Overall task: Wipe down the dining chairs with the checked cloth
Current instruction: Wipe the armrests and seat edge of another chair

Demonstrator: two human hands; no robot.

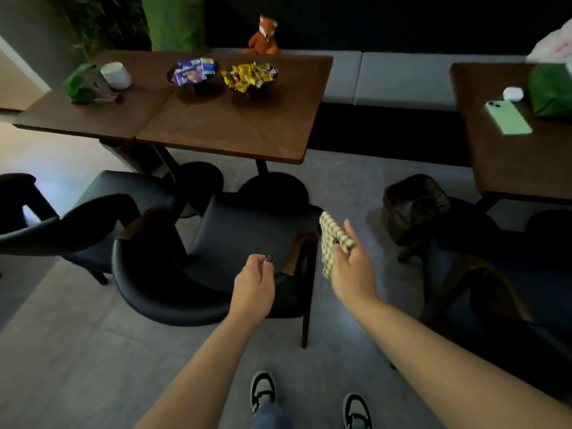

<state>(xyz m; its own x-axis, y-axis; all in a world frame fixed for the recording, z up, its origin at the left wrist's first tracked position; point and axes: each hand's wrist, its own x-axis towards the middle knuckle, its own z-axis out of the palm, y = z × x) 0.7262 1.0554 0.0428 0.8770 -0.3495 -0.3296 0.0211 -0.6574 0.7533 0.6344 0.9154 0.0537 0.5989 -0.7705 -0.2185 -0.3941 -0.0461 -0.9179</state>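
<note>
Got the checked cloth (pixel 335 243) folded and pinched in my right hand (pixel 351 270), hovering just right of the nearest chair (pixel 216 258). Left hand (pixel 254 281) loosely curled, holding nothing. Looks like wiping isn't underway on this one yet.

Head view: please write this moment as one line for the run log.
right hand holds checked cloth | left hand loosely curled, holds nothing | cloth beside black chair, contact unclear

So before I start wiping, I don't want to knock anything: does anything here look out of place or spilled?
Nothing is spilled or damaged. The one oddity: a toy fox sits on the bench behind the table. The sweets stay in their bowls.
</note>
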